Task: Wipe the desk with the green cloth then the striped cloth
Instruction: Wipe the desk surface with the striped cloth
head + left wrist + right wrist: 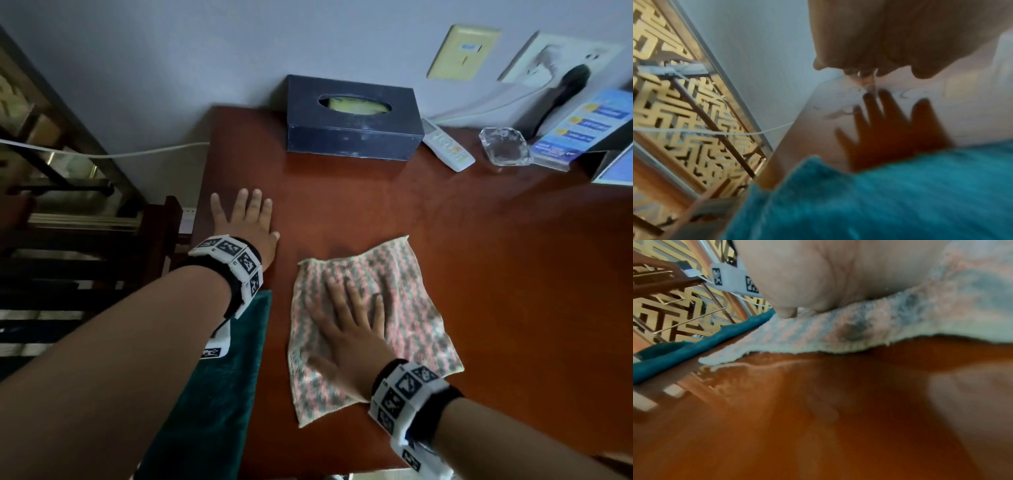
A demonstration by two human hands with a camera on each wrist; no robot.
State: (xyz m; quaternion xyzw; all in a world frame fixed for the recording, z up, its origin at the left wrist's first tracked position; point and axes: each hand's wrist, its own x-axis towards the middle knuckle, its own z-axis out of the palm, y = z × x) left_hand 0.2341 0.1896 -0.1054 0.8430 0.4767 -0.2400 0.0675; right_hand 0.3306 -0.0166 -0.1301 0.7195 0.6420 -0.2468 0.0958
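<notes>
Striped cloth [373,322] lay under the flat right hand [349,339]; the flat left hand [248,226] pressed the bench [496,274].

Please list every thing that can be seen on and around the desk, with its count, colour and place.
desk: one, reddish-brown wood, against the wall.
striped cloth: one, pink and grey-green, spread flat on the desk near the front.
green cloth: one, dark green, along the desk's left front edge.
tissue box: one, dark blue, at the back by the wall.
remote control: one, white, right of the box.
glass ashtray: one, clear, right of the remote.
leaflet stand: one, blue print, back right.
wall plates: two, one cream, one white with a plug.
left hand: fingers spread, at the desk's left edge.
right hand: flat, pressing the striped cloth.
</notes>
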